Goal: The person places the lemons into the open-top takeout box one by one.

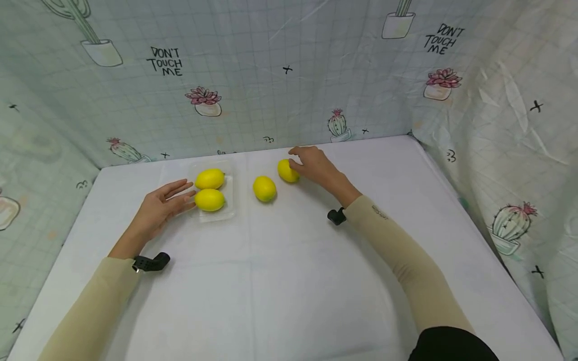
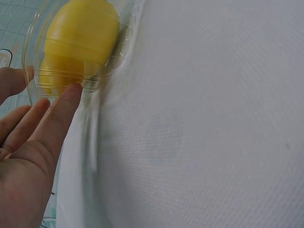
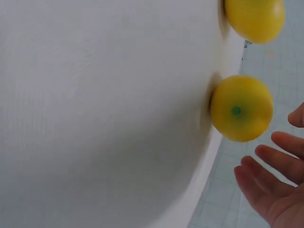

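Two yellow lemons, a back one [image 1: 209,178] and a front one [image 1: 209,200], lie side by side in a clear plastic tray [image 1: 217,216] on the left of the table. My left hand [image 1: 158,208] is at the tray's left side, fingers extended; in the left wrist view a fingertip touches the tray wall [image 2: 90,85]. Two more lemons rest on the cloth to the right of the tray: a nearer one [image 1: 264,189] and a farther one [image 1: 287,171]. Around the farther lemon hovers my right hand [image 1: 318,168], thumb and fingers spread, with a gap showing in the right wrist view [image 3: 280,185].
A white cloth covers the table [image 1: 293,281]. Behind it and at both sides hangs a patterned curtain [image 1: 280,100] with cactus drawings. Each wrist carries a black camera strap, the left one [image 1: 151,262] and the right one [image 1: 336,216].
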Available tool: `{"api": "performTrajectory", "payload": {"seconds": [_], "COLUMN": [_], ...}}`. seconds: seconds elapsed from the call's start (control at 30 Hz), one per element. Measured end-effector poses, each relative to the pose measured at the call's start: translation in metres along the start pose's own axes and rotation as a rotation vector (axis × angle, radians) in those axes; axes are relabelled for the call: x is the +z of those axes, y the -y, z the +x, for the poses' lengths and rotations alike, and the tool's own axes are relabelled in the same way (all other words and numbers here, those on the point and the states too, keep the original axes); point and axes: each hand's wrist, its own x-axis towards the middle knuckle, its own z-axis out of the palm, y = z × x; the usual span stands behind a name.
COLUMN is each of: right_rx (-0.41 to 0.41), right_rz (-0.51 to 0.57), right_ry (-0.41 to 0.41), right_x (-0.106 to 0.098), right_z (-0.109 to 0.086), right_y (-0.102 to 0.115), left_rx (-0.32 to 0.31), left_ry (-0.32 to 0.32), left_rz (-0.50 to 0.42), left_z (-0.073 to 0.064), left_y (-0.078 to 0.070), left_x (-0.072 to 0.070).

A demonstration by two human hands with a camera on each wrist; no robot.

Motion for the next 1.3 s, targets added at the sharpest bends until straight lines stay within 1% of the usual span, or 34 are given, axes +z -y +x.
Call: {"api": "performTrajectory", "payload": {"seconds": [0.07,0.2,0.3,0.37,0.43,0.53,0.67,0.73,0.77,0.93,1.0,1.1,1.2,1.3], "right_rx": [0.036,0.139,0.213,0.235,0.233,0.193,0.166,0.131,0.097,-0.169,-0.241,-0.285,-0.323,-0.346], "right_rz": [-0.009,-0.035,-0.001,0.034,0.072,0.106,0.176,0.199,0.2,0.09,0.046,0.012,-0.031,-0.067], "right_ry": [0.019,0.057,0.075,0.091,0.111,0.162,0.239,0.276,0.296,0.398,0.431,0.463,0.47,0.467], "right_x": [0.002,0.006,0.007,0.007,0.005,0.001,-0.006,-0.009,-0.01,-0.017,-0.022,-0.029,-0.033,-0.036], "right_z": [0.003,0.01,0.015,0.019,0.021,0.024,0.024,0.024,0.023,0.017,0.012,0.002,-0.003,-0.006], "right_y": [0.001,0.003,0.004,0.004,0.003,0.001,-0.001,-0.003,-0.004,-0.012,-0.014,-0.017,-0.017,-0.015], "left_rx": [-0.002,-0.005,-0.009,-0.012,-0.017,-0.022,-0.02,-0.016,-0.012,-0.014,-0.018,-0.021,-0.015,-0.011], "left_ry": [0.003,0.002,0.007,0.008,0.004,-0.002,0.003,-0.001,-0.001,-0.011,-0.008,0.0,0.011,0.009], "left_rz": [-0.004,-0.002,-0.021,-0.025,-0.013,0.004,-0.007,-0.006,-0.006,0.042,0.053,0.031,0.014,0.032], "left_z": [0.0,0.001,0.0,0.0,-0.001,-0.001,0.0,0.0,0.0,-0.001,-0.003,-0.005,-0.007,-0.008], "left_y": [-0.001,-0.002,-0.002,-0.002,-0.002,-0.003,-0.003,-0.002,-0.001,0.0,0.0,0.001,0.0,-0.001], "left_x": [0.0,-0.001,-0.002,-0.002,-0.003,-0.002,-0.003,-0.003,-0.002,-0.004,-0.005,-0.003,-0.002,-0.002]}}
